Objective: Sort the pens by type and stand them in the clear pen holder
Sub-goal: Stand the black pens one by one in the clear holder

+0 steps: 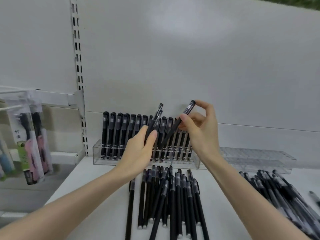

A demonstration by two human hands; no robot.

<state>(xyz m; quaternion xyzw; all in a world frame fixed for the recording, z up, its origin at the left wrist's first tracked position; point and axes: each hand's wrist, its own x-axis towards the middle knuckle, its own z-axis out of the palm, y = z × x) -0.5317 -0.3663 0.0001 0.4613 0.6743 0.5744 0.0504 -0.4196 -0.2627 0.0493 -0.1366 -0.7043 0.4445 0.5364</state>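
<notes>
At mid-frame the right hand (200, 129) pinches a tilted pen (189, 108) between thumb and fingers, its lower end among the row (117, 132) standing in the holder (97, 153). The left hand (140, 149) grips what look like two pens (158, 115) beside it. A pile (166, 196) lies on the shelf (103, 196) below, and a blurred heap (277, 191) lies at lower right.

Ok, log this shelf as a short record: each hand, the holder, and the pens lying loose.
left hand: grips black pens, caps up
right hand: pinches single pen, tilted over the holder
clear pen holder: standing pens in a row
loose pens: heap lying in front of the holder
side pile: more pens at right, blurred
</notes>
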